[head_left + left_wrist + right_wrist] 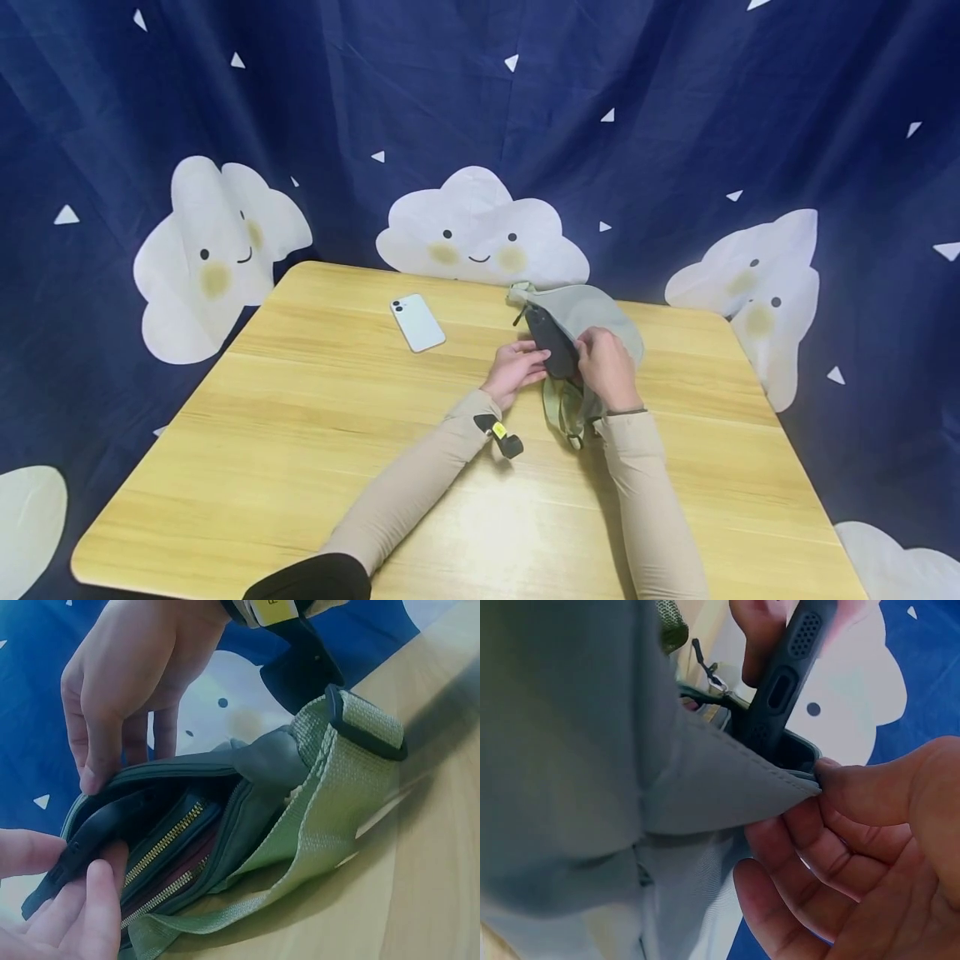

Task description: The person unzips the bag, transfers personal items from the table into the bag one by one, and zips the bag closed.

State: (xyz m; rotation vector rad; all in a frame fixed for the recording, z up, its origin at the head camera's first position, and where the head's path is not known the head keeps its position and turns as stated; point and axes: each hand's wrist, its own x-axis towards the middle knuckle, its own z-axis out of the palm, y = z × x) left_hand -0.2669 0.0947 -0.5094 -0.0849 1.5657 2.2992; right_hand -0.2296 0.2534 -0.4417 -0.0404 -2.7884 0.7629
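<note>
A grey-green sling bag lies toward the far side of the table, its main opening unzipped. My left hand pinches a phone in a black case between thumb and fingers. In the right wrist view, the case's port cutout and speaker holes show, and the phone's lower part sits inside the bag's mouth. With thumb and fingertips, my right hand grips the edge of the opening. Inside, the left wrist view shows inner pockets with gold-toothed zips.
A white phone lies back-up on the wooden table, left of the bag. The bag's webbing strap with a black buckle trails toward the near side. Behind the table hangs a dark blue curtain with cloud prints.
</note>
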